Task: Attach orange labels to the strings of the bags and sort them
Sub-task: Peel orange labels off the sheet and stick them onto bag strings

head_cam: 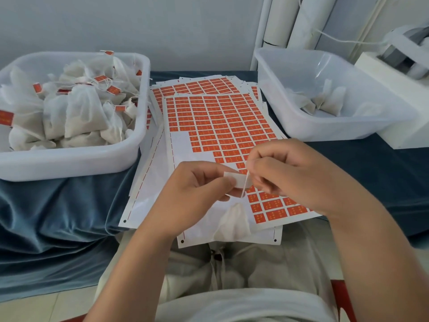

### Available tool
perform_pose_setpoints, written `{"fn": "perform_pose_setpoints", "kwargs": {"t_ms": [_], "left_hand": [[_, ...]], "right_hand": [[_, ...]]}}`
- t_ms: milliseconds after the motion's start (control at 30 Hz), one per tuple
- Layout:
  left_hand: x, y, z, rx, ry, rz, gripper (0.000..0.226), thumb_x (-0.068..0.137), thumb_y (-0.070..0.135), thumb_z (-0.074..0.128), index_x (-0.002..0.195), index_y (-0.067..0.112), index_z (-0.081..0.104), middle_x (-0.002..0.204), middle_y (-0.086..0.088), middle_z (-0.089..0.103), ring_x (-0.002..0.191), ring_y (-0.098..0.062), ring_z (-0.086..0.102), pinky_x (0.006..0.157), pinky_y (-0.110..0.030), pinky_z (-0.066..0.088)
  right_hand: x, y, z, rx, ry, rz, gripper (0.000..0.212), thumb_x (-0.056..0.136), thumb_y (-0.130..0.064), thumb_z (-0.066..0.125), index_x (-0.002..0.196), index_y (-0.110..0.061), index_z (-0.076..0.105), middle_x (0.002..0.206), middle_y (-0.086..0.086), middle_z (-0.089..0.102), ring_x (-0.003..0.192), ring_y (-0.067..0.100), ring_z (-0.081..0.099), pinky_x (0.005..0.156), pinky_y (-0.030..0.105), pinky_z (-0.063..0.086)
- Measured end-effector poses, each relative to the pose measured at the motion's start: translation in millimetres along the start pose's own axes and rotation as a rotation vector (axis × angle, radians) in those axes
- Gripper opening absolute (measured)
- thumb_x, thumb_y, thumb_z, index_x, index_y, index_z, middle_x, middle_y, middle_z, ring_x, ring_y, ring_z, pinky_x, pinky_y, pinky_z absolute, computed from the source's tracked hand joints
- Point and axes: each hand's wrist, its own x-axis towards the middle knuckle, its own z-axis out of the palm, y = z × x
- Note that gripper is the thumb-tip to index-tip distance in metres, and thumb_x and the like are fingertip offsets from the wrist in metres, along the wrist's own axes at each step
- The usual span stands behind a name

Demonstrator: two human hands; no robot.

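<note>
My left hand (199, 189) pinches a small label (239, 181), its white back facing me, over the sticker sheet. My right hand (285, 173) pinches the thin white string (246, 182) and holds it across the label. The string runs down to a white mesh bag (234, 223) lying on the near edge of the sheets. Sheets of orange labels (218, 117) lie stacked in the middle of the table. The white bin on the left (69, 159) is piled with bags carrying orange labels. The bin on the right (290, 122) holds a few bags without labels.
A blue cloth (58, 205) covers the table. A white machine (404, 66) with a thread leading to it stands at the far right. White pipes (278, 22) rise against the wall behind the right bin. My lap is below the table edge.
</note>
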Motion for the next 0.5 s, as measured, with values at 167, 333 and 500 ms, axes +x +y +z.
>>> {"fn": "perform_pose_setpoints", "kwargs": {"t_ms": [167,333,500], "left_hand": [[0,0,0,0.042,-0.057,0.009,0.028,0.103,0.007,0.06,0.102,0.02,0.085,0.094,0.005,0.082,0.09,-0.015,0.079,0.078,-0.019,0.059],[-1,0,1,-0.007,-0.102,0.004,0.027,0.099,0.015,0.059,0.098,0.023,0.085,0.094,0.002,0.083,0.087,-0.018,0.079,0.077,-0.021,0.059],[-1,-2,-1,-0.02,-0.103,0.033,0.026,0.096,0.017,0.058,0.093,0.022,0.083,0.085,0.002,0.08,0.078,-0.013,0.074,0.074,-0.019,0.056]], "right_hand": [[5,5,2,0.005,0.023,0.025,0.04,0.1,-0.019,0.052,0.059,-0.018,0.055,0.053,-0.006,0.048,0.047,0.002,0.042,0.05,0.012,0.042],[11,16,2,-0.041,0.086,0.018,0.035,0.1,-0.025,0.055,0.069,-0.011,0.059,0.058,-0.002,0.052,0.05,0.002,0.045,0.053,0.009,0.045],[18,26,6,-0.119,0.158,0.023,0.033,0.103,-0.03,0.056,0.072,-0.022,0.063,0.073,-0.001,0.067,0.061,0.006,0.061,0.062,0.009,0.051]]}}
